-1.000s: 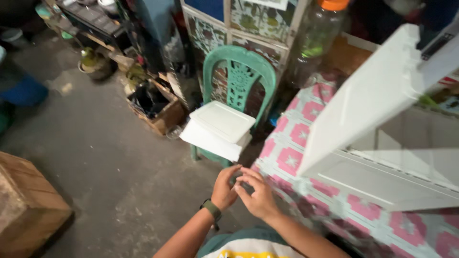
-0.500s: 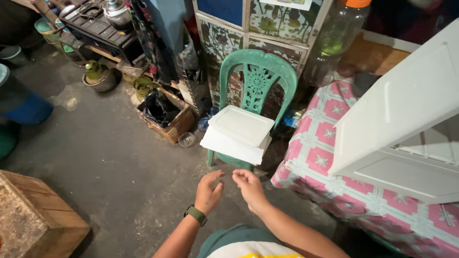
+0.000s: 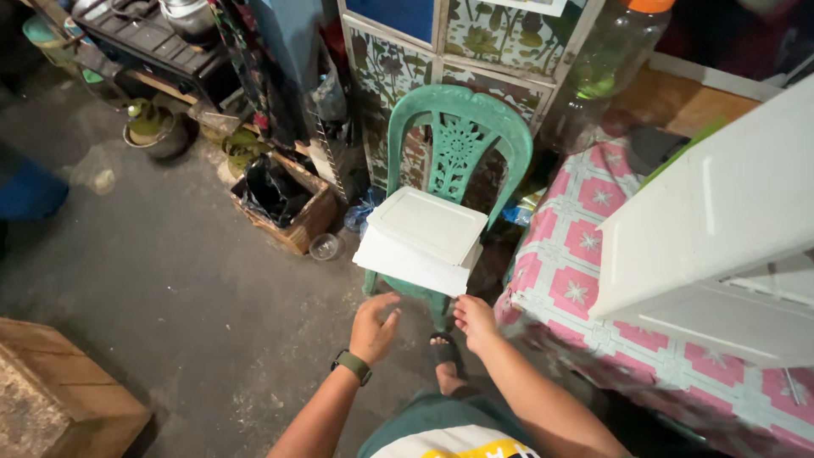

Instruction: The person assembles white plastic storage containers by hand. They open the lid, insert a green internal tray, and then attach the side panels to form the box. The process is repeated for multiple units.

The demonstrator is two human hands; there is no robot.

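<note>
A stack of white flat panels (image 3: pixel 421 238) lies on the seat of a green plastic chair (image 3: pixel 459 142) in front of me. My left hand (image 3: pixel 373 329), with a watch on the wrist, hovers open just below the stack's near edge, fingers spread. My right hand (image 3: pixel 476 321) reaches toward the stack's near right corner, fingers loosely curled, holding nothing. A sandalled foot (image 3: pixel 446 360) shows between my arms.
A table with a pink patterned cloth (image 3: pixel 585 284) stands at the right and bears a white cabinet-like piece (image 3: pixel 721 229). A wooden box with a black bag (image 3: pixel 284 199) sits left of the chair, a wooden crate (image 3: pixel 59 394) at bottom left, and a large plastic bottle (image 3: pixel 606 68) behind.
My view has shifted left away from the table. Both hands have parted and moved from the cloth's edge toward the white stack on the chair.
</note>
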